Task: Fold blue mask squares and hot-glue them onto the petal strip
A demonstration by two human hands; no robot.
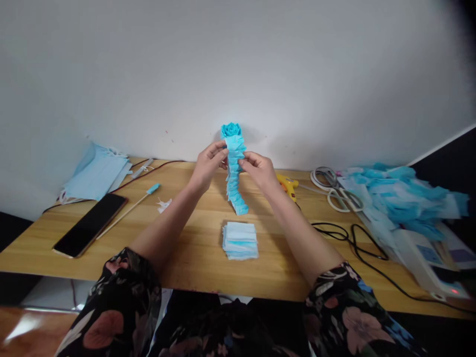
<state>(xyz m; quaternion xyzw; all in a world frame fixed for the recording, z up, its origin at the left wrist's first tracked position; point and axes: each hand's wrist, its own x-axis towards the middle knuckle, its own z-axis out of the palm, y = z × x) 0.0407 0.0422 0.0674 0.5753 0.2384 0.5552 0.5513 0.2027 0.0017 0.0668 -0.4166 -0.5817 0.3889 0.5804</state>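
A pleated strip (234,176) of light blue, mask-like fabric hangs upright over the table, its lower end curling to the right. My left hand (211,161) pinches it near the top left edge. On its right edge, a little lower, the fingers of my right hand (258,167) are closed. Just behind the strip's top shows a blue fabric rose (231,130); what supports it is hidden. Below the strip lies a neat stack of pale blue and white fabric squares (240,241), touched by neither hand.
To the left are face masks (96,171), a black phone (91,224) and a stick with a blue tip (128,210). On the right are a yellow glue gun (287,187), scissors (344,199), a black cable (351,235), a fabric scrap heap (401,191) and a white power strip (427,265).
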